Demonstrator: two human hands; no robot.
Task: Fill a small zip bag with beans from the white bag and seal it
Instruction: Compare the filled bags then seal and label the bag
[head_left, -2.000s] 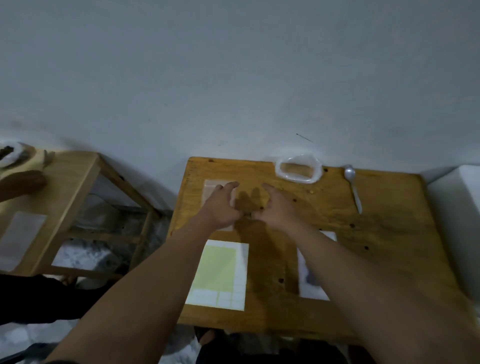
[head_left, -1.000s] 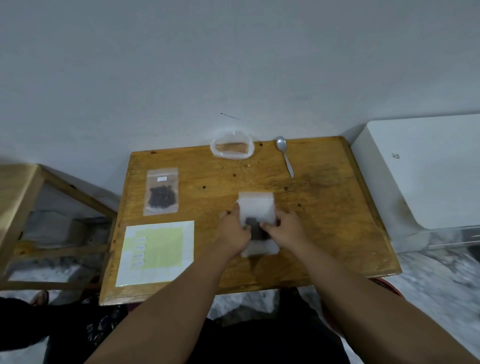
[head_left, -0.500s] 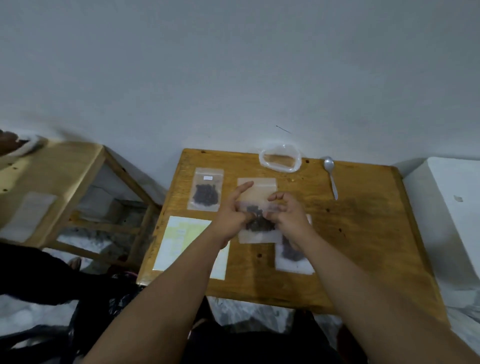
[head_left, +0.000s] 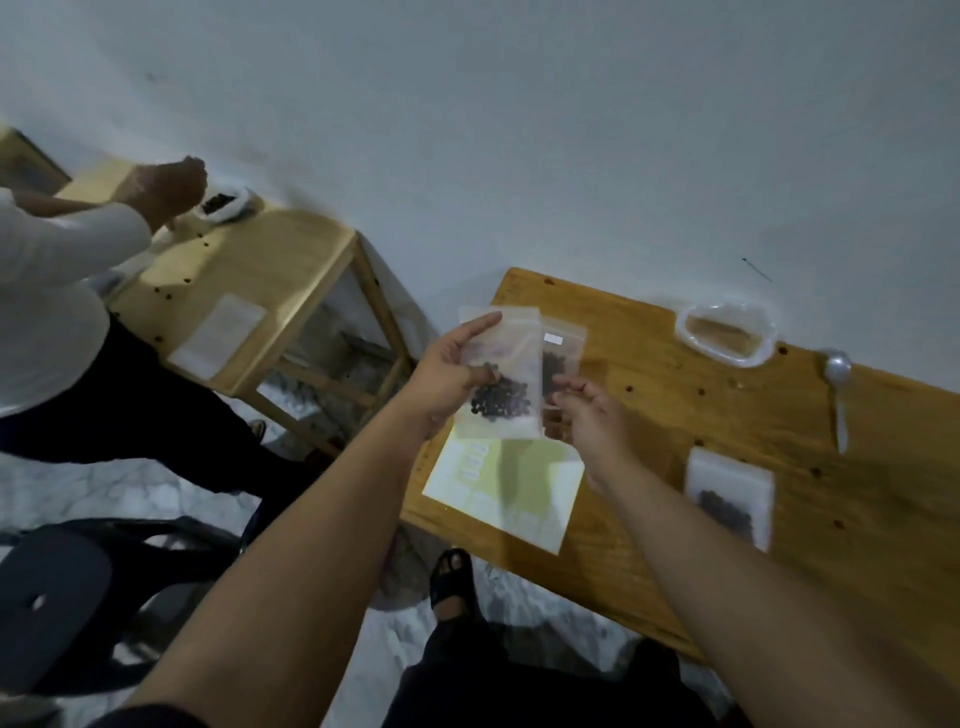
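Note:
My left hand holds a small clear zip bag up above the table's left end, thumb on its front and index finger along its edge. Dark beans sit in its lower half. My right hand hovers just right of the bag with relaxed fingers and holds nothing. A second small bag of beans lies on the table behind the held one. A flat white bag with dark beans showing lies on the table to the right.
On the wooden table are a yellow-green label sheet, a rolled clear plastic bag and a metal spoon. Another person works at a second wooden table on the left. A dark chair stands at lower left.
The small bag of beans has come up off the table in my left hand and moved left. My right hand has let go of it. The view has swung left.

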